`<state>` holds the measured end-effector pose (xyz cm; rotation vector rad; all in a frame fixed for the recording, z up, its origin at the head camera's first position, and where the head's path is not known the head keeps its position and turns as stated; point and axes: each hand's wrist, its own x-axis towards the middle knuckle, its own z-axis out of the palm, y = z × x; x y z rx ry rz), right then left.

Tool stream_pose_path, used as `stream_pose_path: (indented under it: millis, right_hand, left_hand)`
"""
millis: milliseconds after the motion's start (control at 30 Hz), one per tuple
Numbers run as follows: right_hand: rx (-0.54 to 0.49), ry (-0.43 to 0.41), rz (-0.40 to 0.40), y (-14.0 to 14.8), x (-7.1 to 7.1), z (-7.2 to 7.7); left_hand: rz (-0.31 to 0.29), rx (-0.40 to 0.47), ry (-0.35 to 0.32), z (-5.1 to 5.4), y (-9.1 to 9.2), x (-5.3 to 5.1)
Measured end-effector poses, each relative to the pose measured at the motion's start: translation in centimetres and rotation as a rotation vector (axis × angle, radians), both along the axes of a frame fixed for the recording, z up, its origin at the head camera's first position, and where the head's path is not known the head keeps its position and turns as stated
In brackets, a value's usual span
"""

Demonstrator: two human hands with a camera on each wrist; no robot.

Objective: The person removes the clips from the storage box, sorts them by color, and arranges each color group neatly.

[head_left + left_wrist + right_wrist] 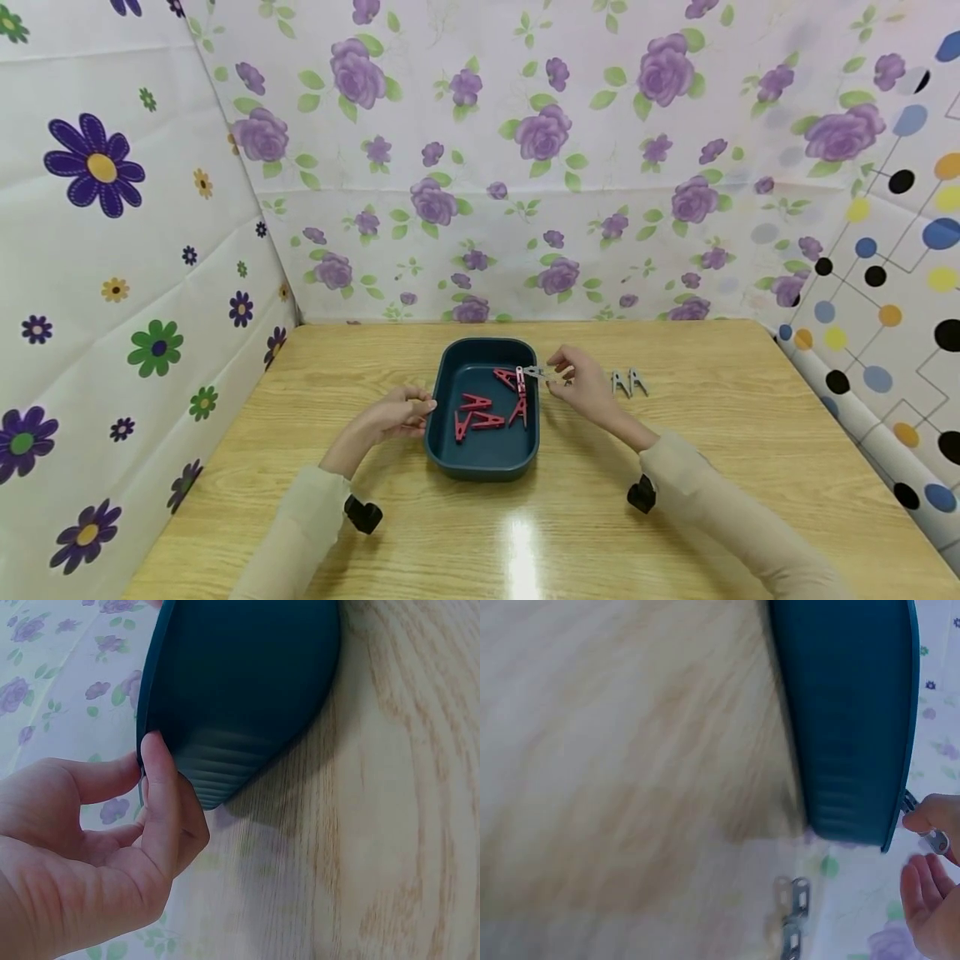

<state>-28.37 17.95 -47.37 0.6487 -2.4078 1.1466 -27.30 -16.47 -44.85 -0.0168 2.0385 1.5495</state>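
Wood-grain desk (735, 392) before a rose-printed white cloth (487, 133): steady hold, light pinch

Near the desk's far edge, a little left of its middle, sits a dark teal, round-cornered rectangular bin (482, 472). Several red, A-shaped clothespins (476, 403) lie in it, some bunched along its right wall.

The left hand (397, 414) grips the bin's left rim, thumb and fingers pinching the lip. That is a sound anchor, in my judgement: it should take up any nudge from the other side without pulling the bin out of true.

Apart from it, across the bin, the right hand (581, 383) pinches a grey, slim clothespin (532, 372) between thumb and fingers. One end of this clothespin reaches over the right rim, close to a red one; whether they touch, I cannot tell. A little more height would help that end clear the wall and the red bunch. A light squeeze seems best, since hard pressure on the handles could spread the jaws and let them snag on the rim.

Two more grey clothespins (635, 377) lie side by side on the desk, toward its far right corner from the bin, so the right wrist and sleeve are best carried clear of them.
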Motion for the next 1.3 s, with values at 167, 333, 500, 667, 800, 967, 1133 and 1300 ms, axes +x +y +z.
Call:
stream_pose_path:
  millis: [167,333,500,667,800,967,1133,1300]
  right_hand:
    - [0.011,0.057,-0.07,1.3,0.3,-0.5]
    - [-0.033,0.01,-0.107,2.1,0.7,-0.4]
    - [-0.065,0.006,-0.162,3.0,0.7,-0.9]
    - [-0.063,-0.002,-0.206,4.2,1.0,-1.2]
    - [-0.059,-0.069,-0.246,5.1,1.3,-1.3]
    - [-0.071,-0.156,-0.287,5.9,1.5,-1.5]
    - [-0.081,-0.197,-0.323,6.6,1.5,-1.8]
    - [-0.075,-0.208,-0.344,7.2,1.8,-2.0]
  left_hand:
    - [-0.001,0.003,-0.011,-0.1,-0.1,0.0]
    - [-0.028,0.019,0.001,-0.1,-0.2,0.0]
    - [-0.039,0.036,0.001,-0.1,-0.2,0.0]
    - [-0.026,0.024,-0.007,0.0,-0.2,-0.1]
    - [-0.023,0.014,-0.009,-0.1,-0.1,-0.1]
    - [-0.025,0.019,-0.007,-0.2,-0.2,-0.2]
    - [-0.035,0.035,-0.015,-0.1,-0.3,-0.2]
    - [-0.035,0.033,-0.018,-0.2,-0.2,-0.2]
